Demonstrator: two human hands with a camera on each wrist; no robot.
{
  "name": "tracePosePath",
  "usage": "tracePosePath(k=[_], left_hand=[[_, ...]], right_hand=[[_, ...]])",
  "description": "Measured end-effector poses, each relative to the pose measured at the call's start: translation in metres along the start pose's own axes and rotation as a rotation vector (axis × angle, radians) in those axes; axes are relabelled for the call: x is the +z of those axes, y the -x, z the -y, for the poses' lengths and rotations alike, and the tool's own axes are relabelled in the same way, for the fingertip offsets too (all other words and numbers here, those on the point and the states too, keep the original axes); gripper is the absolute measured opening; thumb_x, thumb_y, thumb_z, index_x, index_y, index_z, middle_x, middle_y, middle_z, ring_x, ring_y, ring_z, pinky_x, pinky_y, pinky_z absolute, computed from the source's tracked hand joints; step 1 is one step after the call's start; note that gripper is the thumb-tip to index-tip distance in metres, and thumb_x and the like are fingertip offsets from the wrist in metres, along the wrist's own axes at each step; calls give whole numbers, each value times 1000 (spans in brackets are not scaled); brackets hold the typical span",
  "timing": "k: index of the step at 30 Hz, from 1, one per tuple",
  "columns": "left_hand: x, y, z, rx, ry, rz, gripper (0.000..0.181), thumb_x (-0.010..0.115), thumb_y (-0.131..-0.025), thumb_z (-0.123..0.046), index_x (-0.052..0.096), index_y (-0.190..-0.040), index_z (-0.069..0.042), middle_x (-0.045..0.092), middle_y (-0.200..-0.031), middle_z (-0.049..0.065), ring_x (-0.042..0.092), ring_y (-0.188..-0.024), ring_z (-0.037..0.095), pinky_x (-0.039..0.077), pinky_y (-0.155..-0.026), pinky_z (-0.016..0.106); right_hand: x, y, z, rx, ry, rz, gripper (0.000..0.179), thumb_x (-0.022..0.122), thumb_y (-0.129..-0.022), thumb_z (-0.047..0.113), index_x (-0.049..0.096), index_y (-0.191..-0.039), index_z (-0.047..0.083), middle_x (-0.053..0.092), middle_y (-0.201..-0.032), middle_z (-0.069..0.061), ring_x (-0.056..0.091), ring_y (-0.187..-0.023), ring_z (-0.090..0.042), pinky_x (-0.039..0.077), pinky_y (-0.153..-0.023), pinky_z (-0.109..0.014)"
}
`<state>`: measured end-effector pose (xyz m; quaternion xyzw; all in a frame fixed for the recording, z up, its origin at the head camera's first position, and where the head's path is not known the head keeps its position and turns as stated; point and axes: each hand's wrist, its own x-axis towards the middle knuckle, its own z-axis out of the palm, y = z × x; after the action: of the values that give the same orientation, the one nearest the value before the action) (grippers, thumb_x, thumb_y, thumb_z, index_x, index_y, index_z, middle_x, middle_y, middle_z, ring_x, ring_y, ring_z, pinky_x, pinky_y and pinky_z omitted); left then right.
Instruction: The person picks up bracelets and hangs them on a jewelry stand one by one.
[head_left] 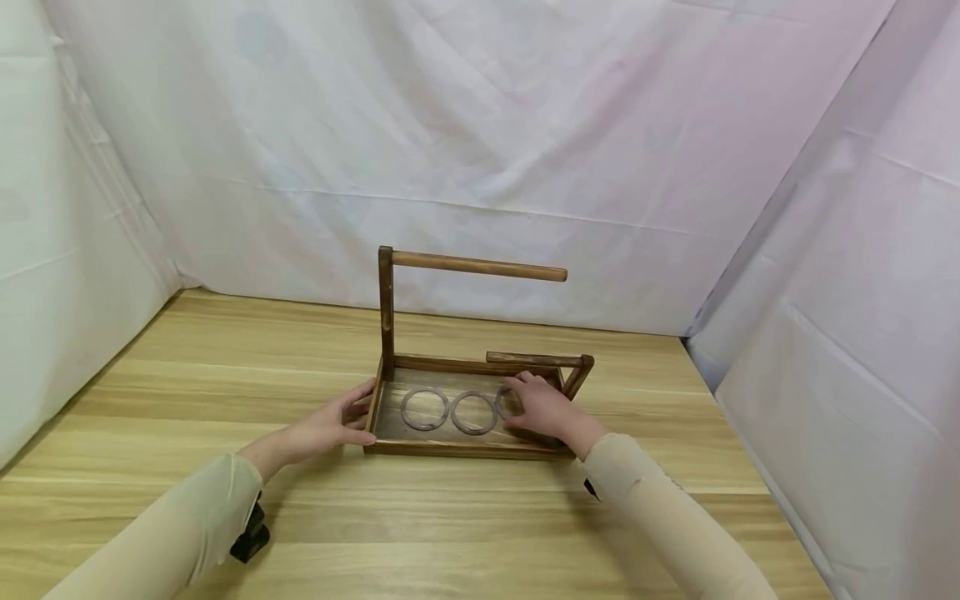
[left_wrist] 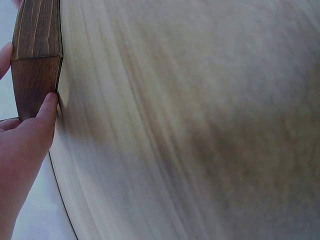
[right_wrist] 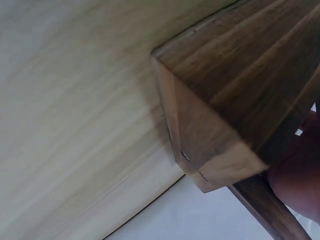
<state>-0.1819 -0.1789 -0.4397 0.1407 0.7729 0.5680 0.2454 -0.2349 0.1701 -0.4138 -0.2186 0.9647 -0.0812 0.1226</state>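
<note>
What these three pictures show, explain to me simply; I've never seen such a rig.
There is no machine, just a person's bare left hand and right hand. The wide picture comes from a camera on the head; the other two come from wrist cameras, showing close corners of the scene. On the table stands a wooden tray with a tall post on its left and a shorter post on its right. Three rings show inside it. The left hand touches the tray's left end. The right hand partly covers the rightmost ring; whether it holds it is unclear.

The tray [head_left: 468, 451] is dark brown and grained, the rings [head_left: 474, 432] greyish, the table [head_left: 450, 533] streaked yellow-brown.
</note>
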Motion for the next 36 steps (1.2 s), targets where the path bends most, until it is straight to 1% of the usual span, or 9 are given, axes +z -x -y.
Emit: tracePosePath(k=[4, 9, 13, 19, 28, 31, 34, 36], left_hand=[[-1, -1, 0, 3, 1, 1, 97, 67, -84, -13, -5, -149, -5, 4, -152, 31, 18, -137, 50, 30, -112, 51], [0, -1, -3, 13, 3, 11, 97, 65, -84, -10, -6, -149, -4, 2, -152, 32, 16, -137, 51, 29, -112, 53], [0, 0, -6, 21, 4, 19, 96, 65, -85, -9, -7, -149, -3, 1, -152, 32, 14, -137, 51, 27, -113, 54], [-1, 0, -4, 24, 7, 12, 97, 66, -84, -10, -6, -149, -3, 0, -153, 30, 14, -138, 50, 26, -114, 54], [0, -1, -2, 19, 4, 8, 98, 67, -83, -12, -5, -149, -3, 3, -152, 32, 16, -137, 50, 28, -113, 52], [0, -1, -1, 20, 8, 10, 100, 69, -82, -15, -4, -149, -4, 3, -152, 32, 15, -138, 50, 27, -113, 52], [0, 0, -2, 37, -7, 25, 101, 69, -82, -21, -5, -149, -4, 2, -151, 33, 15, -136, 51, 28, -112, 52], [0, 1, -1, 53, -35, 31, 101, 68, -83, -24, -5, -149, -3, 1, -150, 35, 16, -135, 52, 31, -111, 51]], right_hand=[[0, -4, 0, 0, 19, 26, 61, 70, -82, 32, 47, -135, 13, 48, -131, -14, 47, -122, -34, 51, -91, -44], [-2, -7, 2, 29, 16, 57, 58, 70, -82, 32, 49, -133, 14, 47, -133, -14, 44, -124, -33, 50, -92, -45], [-5, -9, 4, 42, 14, 94, 61, 69, -82, 31, 47, -136, 14, 44, -137, -15, 41, -128, -34, 49, -96, -47], [-7, -12, 5, 53, 11, 128, 64, 69, -83, 31, 43, -139, 13, 42, -139, -16, 38, -130, -36, 47, -99, -48], [-7, -11, 4, 74, -35, 104, 59, 72, -79, 30, 50, -131, 13, 47, -129, -13, 43, -121, -32, 49, -90, -45], [-7, -10, 4, 68, -29, 94, 56, 73, -79, 30, 52, -128, 13, 48, -126, -12, 44, -116, -30, 50, -87, -43], [-7, -10, 4, 58, -24, 78, 51, 74, -77, 29, 54, -122, 14, 49, -119, -11, 44, -107, -28, 49, -81, -42], [-7, -9, 4, 54, -27, 67, 49, 74, -77, 28, 55, -120, 14, 49, -115, -11, 43, -103, -27, 49, -79, -41]])
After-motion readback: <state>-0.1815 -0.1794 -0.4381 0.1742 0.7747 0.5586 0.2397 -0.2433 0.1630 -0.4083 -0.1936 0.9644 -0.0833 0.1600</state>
